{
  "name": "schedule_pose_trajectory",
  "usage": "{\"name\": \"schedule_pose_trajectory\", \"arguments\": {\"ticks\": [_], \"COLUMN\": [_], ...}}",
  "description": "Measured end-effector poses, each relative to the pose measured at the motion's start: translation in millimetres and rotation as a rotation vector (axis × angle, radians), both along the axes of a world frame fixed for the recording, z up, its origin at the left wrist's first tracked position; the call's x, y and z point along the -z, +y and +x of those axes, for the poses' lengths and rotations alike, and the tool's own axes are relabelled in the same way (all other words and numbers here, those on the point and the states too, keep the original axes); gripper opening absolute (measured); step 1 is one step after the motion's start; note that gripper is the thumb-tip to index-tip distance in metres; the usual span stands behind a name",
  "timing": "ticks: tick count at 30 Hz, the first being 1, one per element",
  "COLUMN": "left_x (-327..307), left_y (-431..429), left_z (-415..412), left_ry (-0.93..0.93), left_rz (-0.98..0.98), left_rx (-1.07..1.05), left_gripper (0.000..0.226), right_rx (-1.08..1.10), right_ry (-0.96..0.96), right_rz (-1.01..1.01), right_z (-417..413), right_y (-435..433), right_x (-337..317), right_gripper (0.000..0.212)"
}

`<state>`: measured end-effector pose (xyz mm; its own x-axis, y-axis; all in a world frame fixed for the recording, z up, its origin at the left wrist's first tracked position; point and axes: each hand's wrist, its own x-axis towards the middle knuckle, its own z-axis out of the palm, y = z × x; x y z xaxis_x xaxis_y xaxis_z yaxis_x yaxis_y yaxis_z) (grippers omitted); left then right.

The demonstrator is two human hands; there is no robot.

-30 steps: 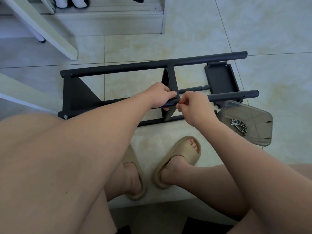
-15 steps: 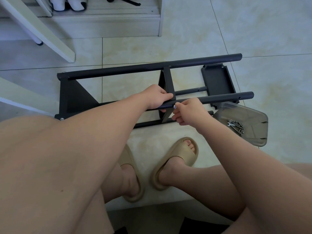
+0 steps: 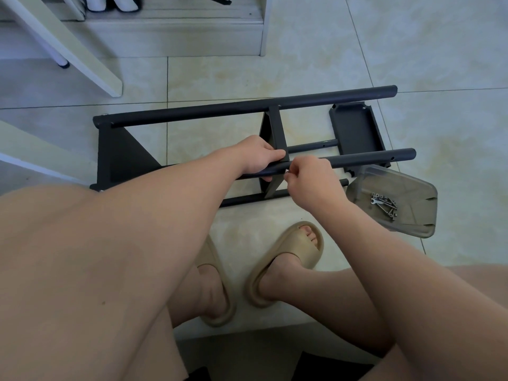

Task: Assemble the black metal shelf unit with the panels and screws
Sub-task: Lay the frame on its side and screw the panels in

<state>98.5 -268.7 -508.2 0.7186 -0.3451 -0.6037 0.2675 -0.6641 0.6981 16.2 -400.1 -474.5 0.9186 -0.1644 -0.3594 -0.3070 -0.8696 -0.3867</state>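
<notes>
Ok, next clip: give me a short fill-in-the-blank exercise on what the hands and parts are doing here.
1. The left hand grips the near tube of the ____ frame.
2. The right hand pinches a small silver ____ against that tube.
3. Spare screws lie in the clear tray, on the frame's ____ side.
Missing words: black; screw; right.

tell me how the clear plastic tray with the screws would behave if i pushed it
Probably light and thin, so the clear tray would likely slide easily on the smooth tile floor. The loose screws may shift or spill.
</notes>
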Motion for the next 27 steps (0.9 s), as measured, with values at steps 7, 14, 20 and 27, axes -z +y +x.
{"name": "schedule_pose_trajectory", "arguments": {"ticks": [7, 14, 20, 27], "left_x": [0, -3, -5, -5], "left_y": [1, 4, 3, 1], "left_z": [1, 1, 2, -2], "left_ry": [0.024, 0.049, 0.047, 0.062], "left_rz": [-0.016, -0.004, 0.004, -0.003], "left_rx": [0.01, 0.025, 0.016, 0.006], "left_gripper": [0.038, 0.034, 0.04, 0.039], "right_rx": [0.018, 0.177, 0.498, 0.241], "right_ry": [0.074, 0.143, 0.245, 0.023], "right_rz": [0.093, 0.323, 0.678, 0.257], "right_z": [5, -2, -4, -3], "right_y": [-5, 1, 10, -1], "right_x": [-3, -2, -1, 8], "right_gripper": [0.026, 0.04, 0.04, 0.029]}}
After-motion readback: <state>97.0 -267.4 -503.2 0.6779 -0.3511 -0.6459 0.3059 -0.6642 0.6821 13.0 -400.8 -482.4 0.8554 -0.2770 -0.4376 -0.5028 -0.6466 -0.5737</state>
